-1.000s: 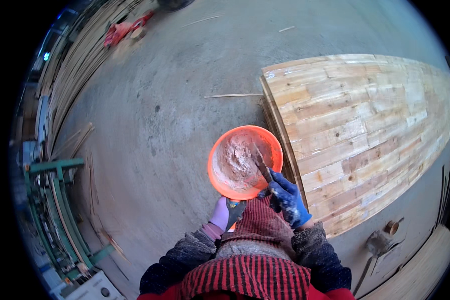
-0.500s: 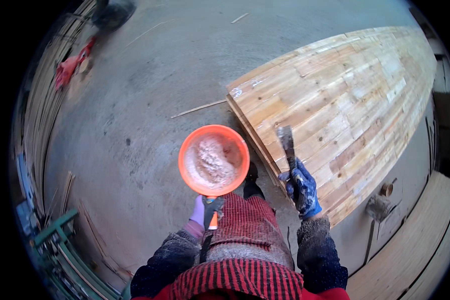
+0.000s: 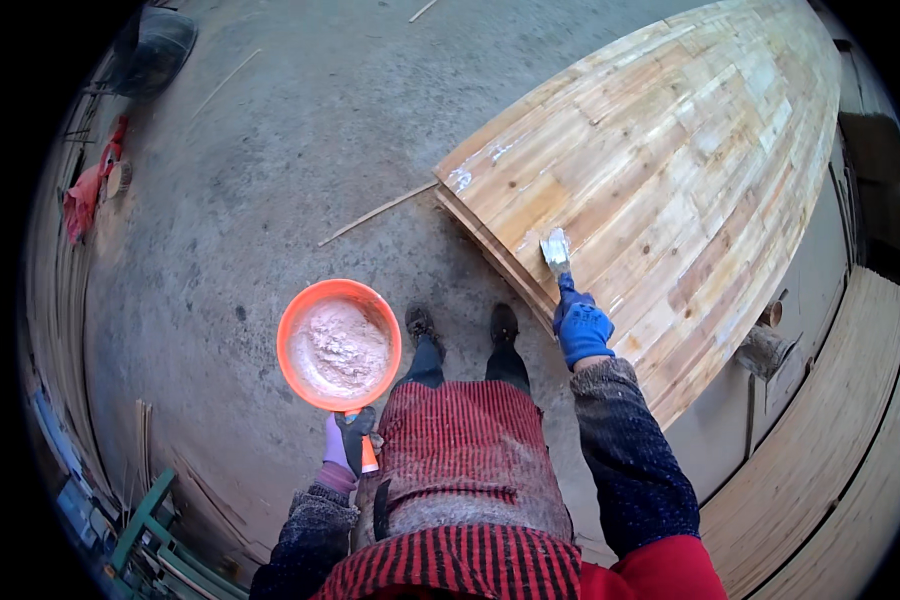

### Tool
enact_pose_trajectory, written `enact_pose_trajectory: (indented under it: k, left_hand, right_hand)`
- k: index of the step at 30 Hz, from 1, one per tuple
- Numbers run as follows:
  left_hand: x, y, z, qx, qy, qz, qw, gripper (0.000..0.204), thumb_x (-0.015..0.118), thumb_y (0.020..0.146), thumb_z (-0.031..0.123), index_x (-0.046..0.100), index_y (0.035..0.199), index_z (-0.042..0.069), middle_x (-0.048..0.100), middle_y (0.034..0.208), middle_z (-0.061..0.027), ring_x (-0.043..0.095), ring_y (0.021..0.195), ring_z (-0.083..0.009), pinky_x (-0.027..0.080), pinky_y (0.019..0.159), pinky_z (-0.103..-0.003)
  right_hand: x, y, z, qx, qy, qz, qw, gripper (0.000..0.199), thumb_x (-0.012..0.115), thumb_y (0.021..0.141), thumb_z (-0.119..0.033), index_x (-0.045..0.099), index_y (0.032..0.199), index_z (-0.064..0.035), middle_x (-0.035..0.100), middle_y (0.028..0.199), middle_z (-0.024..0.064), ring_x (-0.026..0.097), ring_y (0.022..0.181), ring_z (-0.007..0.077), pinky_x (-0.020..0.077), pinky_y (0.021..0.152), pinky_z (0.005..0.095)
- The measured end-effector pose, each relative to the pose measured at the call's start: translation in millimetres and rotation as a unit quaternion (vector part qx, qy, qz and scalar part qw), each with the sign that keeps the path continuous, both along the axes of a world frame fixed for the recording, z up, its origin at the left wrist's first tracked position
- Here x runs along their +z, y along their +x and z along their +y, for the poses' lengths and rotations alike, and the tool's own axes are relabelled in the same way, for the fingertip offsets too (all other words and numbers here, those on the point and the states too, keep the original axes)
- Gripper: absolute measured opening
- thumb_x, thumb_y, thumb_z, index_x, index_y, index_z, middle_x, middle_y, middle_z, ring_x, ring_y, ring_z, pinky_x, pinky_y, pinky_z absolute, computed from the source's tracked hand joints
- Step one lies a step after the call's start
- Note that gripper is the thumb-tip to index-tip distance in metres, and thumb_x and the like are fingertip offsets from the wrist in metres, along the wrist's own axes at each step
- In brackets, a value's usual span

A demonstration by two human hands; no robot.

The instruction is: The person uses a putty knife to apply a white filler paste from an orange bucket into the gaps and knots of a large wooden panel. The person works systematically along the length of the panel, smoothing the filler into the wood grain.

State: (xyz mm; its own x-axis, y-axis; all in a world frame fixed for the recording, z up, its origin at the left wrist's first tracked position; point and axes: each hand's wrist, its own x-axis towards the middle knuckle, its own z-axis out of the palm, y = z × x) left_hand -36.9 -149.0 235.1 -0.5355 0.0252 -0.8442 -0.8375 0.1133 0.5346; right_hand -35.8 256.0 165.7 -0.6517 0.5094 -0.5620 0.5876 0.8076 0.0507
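My left hand [image 3: 345,440], in a purple and dark glove, is closed round the handle of an orange round pan [image 3: 283,352]. Pale pinkish putty [image 3: 340,347] fills much of the pan. In a blue glove, my right hand [image 3: 582,328] grips a putty knife [image 3: 556,252], its handle mostly hidden by the fingers. The blade, coated whitish, lies at the surface of a stack of jointed wood panels [image 3: 660,170], close to the left edge. White smears of putty [image 3: 460,179] mark the panel's near left corner.
Long boards [image 3: 810,450] lie stacked at the right, beside a short log [image 3: 765,350]. A thin wood strip [image 3: 378,214] rests on the concrete floor. Green metal frame [image 3: 142,520] stands lower left; a black tub [image 3: 155,50] and red cloth [image 3: 83,203] are at upper left.
My right hand has turned over and brought the knife blade down to the panel. The pan in my left hand has shifted left in view, and both my feet now show.
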Motion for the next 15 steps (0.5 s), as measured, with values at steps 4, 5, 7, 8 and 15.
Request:
enact_pose_trajectory:
  k: [4,5,7,8,15]
  left_hand:
    - [-5.9,-3.5,-17.2,0.008,0.037,-0.041,0.998,0.014,0.063,0.081,0.014,0.06,0.092,0.005,0.055,0.076,0.0009,0.054,0.063,-0.0107,0.045,0.057,-0.027]
    - [-5.5,-5.1,-16.5,0.005,0.035,-0.031,0.999,0.015,0.063,0.081,0.015,0.06,0.092,0.005,0.055,0.076,0.001,0.054,0.063,-0.0106,0.044,0.057,-0.026]
    - [-4.3,-9.5,-13.5,0.001,0.041,-0.021,0.999,0.015,0.063,0.081,0.015,0.06,0.092,0.005,0.054,0.076,0.001,0.053,0.062,-0.0106,0.045,0.057,-0.026]
    - [-3.5,-12.2,-10.8,0.001,0.05,-0.022,0.999,0.016,0.063,0.08,0.015,0.06,0.092,0.005,0.054,0.076,0.0008,0.054,0.062,-0.0107,0.045,0.056,-0.026]
    - [-20.7,-9.4,-32.3,0.02,0.076,-0.025,0.997,0.018,0.064,0.08,0.016,0.06,0.093,0.005,0.055,0.076,-0.0001,0.054,0.061,-0.0116,0.046,0.056,-0.027]
  right_hand:
    - [28.7,-9.8,12.0,0.08,0.002,-0.034,0.996,0.043,0.05,0.089,-0.023,0.053,0.132,-0.0228,0.067,0.088,0.0202,0.067,0.076,0.0366,0.0532,0.068,0.0493]
    - [31.0,-18.6,14.6,0.076,0.007,0.005,0.997,0.041,0.05,0.089,-0.023,0.054,0.13,-0.022,0.067,0.086,0.0198,0.067,0.075,0.0366,0.0535,0.068,0.0488]
    - [31.4,-38.8,20.5,0.066,0.018,0.082,0.994,0.038,0.051,0.089,-0.023,0.057,0.126,-0.0204,0.067,0.084,0.0191,0.067,0.074,0.0364,0.0539,0.067,0.0476]
    - [19.6,-43.7,15.4,0.03,0.025,0.016,0.999,0.039,0.055,0.086,-0.021,0.056,0.124,-0.0154,0.067,0.094,0.019,0.069,0.082,0.0344,0.0549,0.07,0.0462]
    - [36.1,-37.6,3.9,0.009,-0.032,-0.012,0.999,0.038,0.049,0.089,-0.022,0.056,0.126,-0.0161,0.067,0.093,0.0219,0.067,0.087,0.037,0.0537,0.075,0.0461]
